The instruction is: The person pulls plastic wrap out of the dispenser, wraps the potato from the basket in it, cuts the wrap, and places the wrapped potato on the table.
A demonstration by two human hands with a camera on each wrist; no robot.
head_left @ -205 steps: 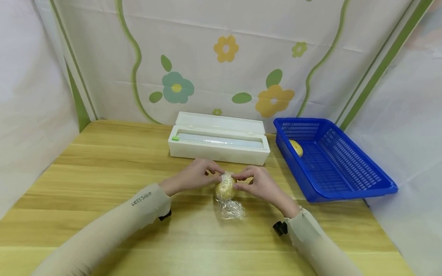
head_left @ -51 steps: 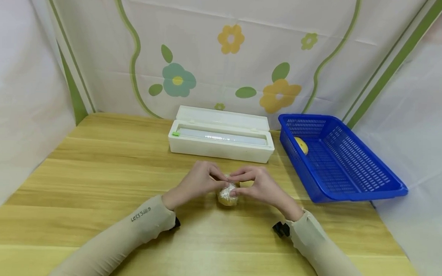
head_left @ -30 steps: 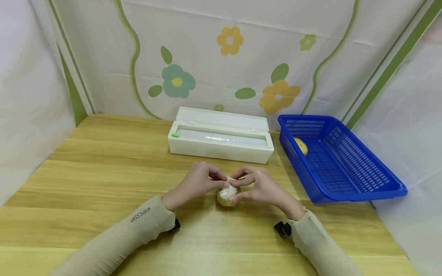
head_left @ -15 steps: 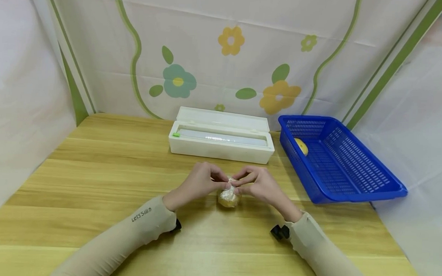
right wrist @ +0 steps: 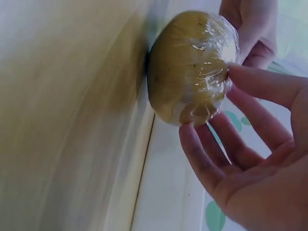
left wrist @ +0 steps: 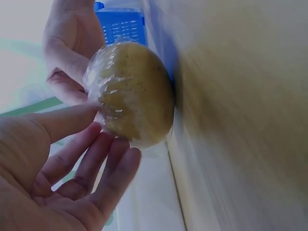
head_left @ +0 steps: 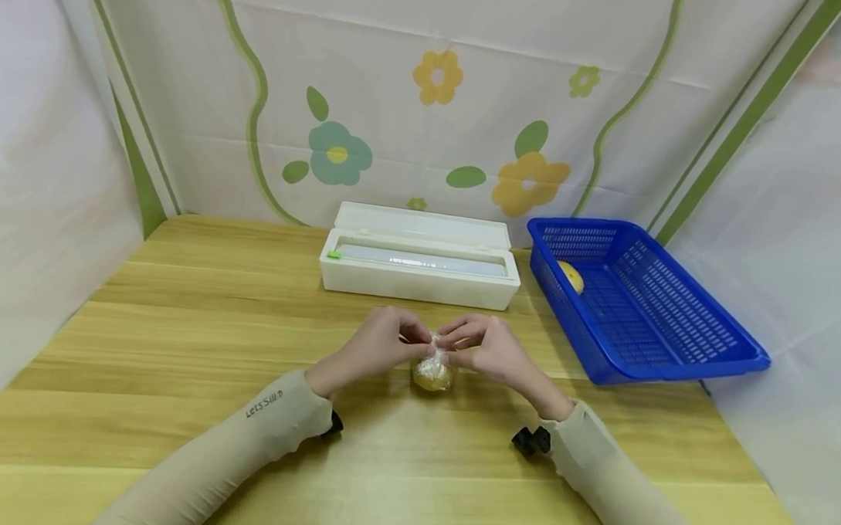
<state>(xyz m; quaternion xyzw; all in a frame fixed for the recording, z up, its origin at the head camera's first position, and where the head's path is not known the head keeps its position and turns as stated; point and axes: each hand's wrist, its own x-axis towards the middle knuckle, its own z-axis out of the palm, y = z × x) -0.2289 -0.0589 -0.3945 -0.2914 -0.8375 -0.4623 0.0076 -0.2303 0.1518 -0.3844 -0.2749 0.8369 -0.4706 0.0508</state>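
Loose plastic film point(left wrist: 107, 84) that lies crumpled on the desk point(head_left: 181, 347) at the near side of the potato point(left wrist: 139, 96) in the earliest frame is now up against the potato, bunched at its top; compared with half a second ago, both hands keep nearly the same places. Standing near the middle of the desk, in front of the white box point(head_left: 420, 282), the potato appears to touch the wood, its wrapped top shiny and wrinkled. Thumb and fingers of the left hand point(head_left: 376, 346) pinch the film at the top from one side, while the right hand point(head_left: 497, 352) does the same from the other, its thumb against the film and one finger reaching down the potato's far side. Exactly how much film sits between the fingers is hard to tell. Behind the hands, the box has its lid point(head_left: 422, 225) raised at the back, with a pale roll point(head_left: 424, 260) inside and a green piece point(head_left: 333, 255) at the left end of its front edge. To the right is a blue basket point(head_left: 695, 372) with slotted walls, holding a yellow, rounded thing point(head_left: 571, 277) by its left wall. Beyond the desk hangs a white cloth point(head_left: 401, 30) printed with flowers and leaves.
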